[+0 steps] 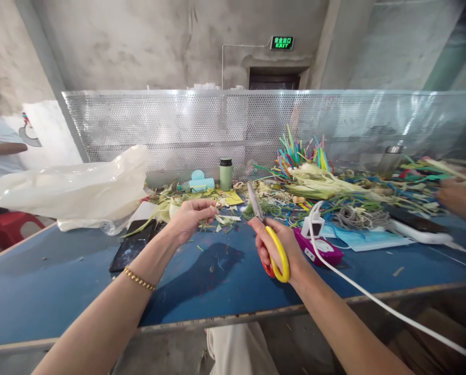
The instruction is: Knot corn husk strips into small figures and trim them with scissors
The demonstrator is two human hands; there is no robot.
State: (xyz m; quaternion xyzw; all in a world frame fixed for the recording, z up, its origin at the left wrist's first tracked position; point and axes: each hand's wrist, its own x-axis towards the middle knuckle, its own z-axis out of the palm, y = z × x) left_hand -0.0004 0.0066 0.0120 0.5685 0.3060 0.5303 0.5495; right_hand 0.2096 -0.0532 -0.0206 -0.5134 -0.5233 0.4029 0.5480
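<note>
My right hand [276, 242] is wrapped round a pair of scissors [280, 258] with one yellow and one red handle loop. Their metal blades point up and away from me, and look closed together. My left hand [196, 216] is raised over the blue table, thumb and fingers pinched. A small pale scrap may be between the fingertips, but it is too small to name. Just beyond both hands lie green and pale leafy strips [227, 221], a heap of pale husk-like strips [315, 179] and a yellow paper [231, 197].
A purple power strip [322, 250] with a white plug and cable is right of the scissors. A black phone [131, 247] lies left. A green bottle [225, 174], coloured stems [301, 153] and a plastic bag [84, 187] stand farther back. Another person's hand [460, 195] is at right.
</note>
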